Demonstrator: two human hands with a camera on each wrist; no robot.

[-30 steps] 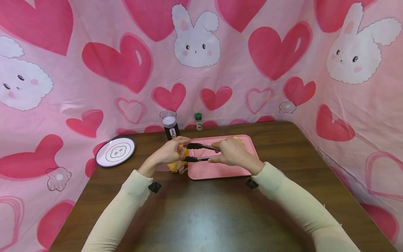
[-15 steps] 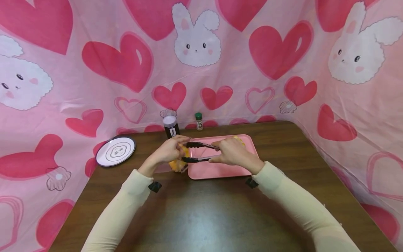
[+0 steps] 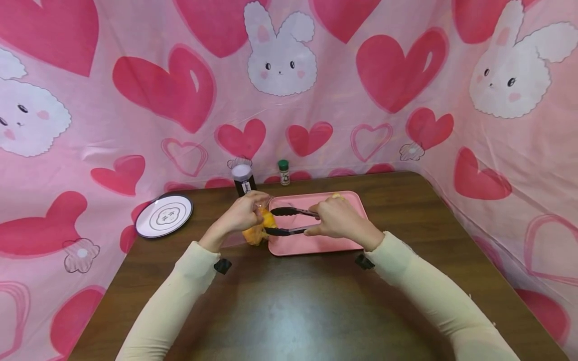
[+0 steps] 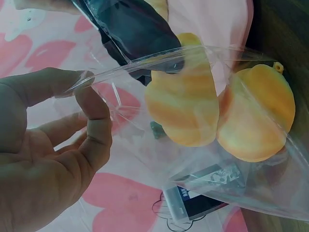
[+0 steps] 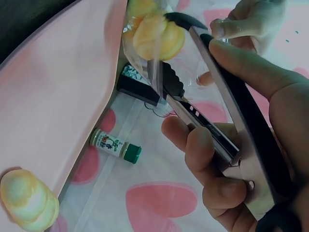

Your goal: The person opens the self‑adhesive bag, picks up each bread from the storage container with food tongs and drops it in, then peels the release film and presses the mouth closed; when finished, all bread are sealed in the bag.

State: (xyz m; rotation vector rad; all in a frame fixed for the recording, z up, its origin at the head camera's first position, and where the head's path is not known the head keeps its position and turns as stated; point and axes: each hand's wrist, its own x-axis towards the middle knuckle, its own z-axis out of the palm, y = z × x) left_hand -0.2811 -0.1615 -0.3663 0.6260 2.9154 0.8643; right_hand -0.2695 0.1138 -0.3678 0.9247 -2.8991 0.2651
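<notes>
A clear plastic bag (image 4: 145, 145) holds yellow bread rolls (image 4: 183, 96). Its rim is pinched between the thumb and finger of my left hand (image 4: 63, 121), seen at the left of the left wrist view. My right hand (image 3: 340, 220) grips black-and-silver tongs (image 5: 212, 125) by their handles. The tongs' arms stand apart, with their dark tips at the bag's mouth beside the rolls. Whether the tips touch a roll I cannot tell. Below the hands lies a pink tray (image 3: 316, 244). Another bread roll (image 5: 29, 200) lies on it, mostly hidden behind my right hand in the head view.
Behind the bag stands a dark jar with a pale lid (image 3: 243, 178). A small green-capped shaker (image 3: 284, 173) is behind the tray. At the left edge of the brown table (image 3: 289, 301) rests a white plate (image 3: 164, 215) with a dark rim.
The tongs and my right hand have shifted slightly right. More of the yellow bread now shows at the tongs' tips. My left hand stays almost in place at the bag.
</notes>
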